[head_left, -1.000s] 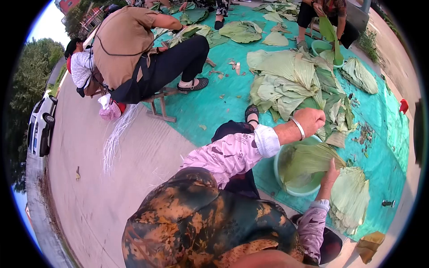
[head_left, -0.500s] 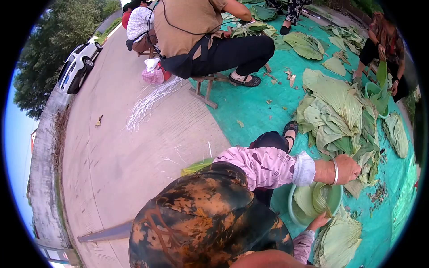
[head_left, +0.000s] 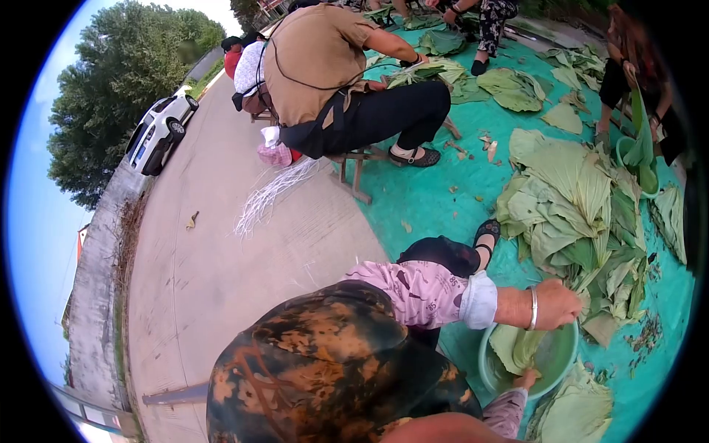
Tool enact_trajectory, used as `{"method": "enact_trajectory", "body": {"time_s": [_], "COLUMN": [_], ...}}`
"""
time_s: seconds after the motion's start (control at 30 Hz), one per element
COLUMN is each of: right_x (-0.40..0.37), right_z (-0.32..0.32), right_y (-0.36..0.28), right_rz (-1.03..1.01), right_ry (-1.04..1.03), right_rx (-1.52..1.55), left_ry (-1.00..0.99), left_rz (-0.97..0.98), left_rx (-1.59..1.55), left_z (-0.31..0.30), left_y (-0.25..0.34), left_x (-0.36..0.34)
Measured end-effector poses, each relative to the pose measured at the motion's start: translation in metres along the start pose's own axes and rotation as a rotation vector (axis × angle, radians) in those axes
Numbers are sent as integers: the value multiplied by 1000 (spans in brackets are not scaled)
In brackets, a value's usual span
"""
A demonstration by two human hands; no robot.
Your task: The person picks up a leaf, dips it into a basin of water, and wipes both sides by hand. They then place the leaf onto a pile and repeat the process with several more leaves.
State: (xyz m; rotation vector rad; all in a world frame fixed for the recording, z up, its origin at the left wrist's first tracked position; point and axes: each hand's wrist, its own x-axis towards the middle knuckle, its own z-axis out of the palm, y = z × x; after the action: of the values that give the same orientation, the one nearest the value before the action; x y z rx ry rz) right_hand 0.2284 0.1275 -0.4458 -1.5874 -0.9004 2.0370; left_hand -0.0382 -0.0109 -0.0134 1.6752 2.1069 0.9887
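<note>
My left hand (head_left: 557, 304), with a silver bangle at the wrist, is curled closed above the far rim of a pale green basin (head_left: 567, 358). What its fingers grip, if anything, is hidden. My right hand (head_left: 528, 378) is at the basin's near rim, its fingers closed on the lower end of a folded green leaf (head_left: 527, 347). Another broad pale leaf (head_left: 505, 347) lies inside the basin beside it. A stack of flattened leaves (head_left: 572, 410) sits next to the basin, and a large leaf pile (head_left: 569, 184) lies beyond my left hand.
A green tarp (head_left: 413, 214) covers the ground, with leaf scraps (head_left: 646, 332) on it. A person in a tan shirt (head_left: 317, 59) sits on a wooden stool (head_left: 358, 177) near white strips (head_left: 273, 196). A person at right handles a leaf over another basin (head_left: 650, 192).
My left hand has moved slightly down and left, closer over the basin. My right hand is further in at the rim with the folded leaf. The whole view has shifted.
</note>
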Motion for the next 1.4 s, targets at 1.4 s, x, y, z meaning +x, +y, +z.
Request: {"method": "enact_trajectory", "body": {"time_s": [1.4], "right_x": [-223], "right_z": [80], "right_y": [-209], "right_rz": [-870], "right_ry": [-8], "right_rx": [-497], "left_ry": [-246], "left_rz": [140], "left_rx": [78], "left_z": [66], "left_y": [-46], "left_x": [31]}}
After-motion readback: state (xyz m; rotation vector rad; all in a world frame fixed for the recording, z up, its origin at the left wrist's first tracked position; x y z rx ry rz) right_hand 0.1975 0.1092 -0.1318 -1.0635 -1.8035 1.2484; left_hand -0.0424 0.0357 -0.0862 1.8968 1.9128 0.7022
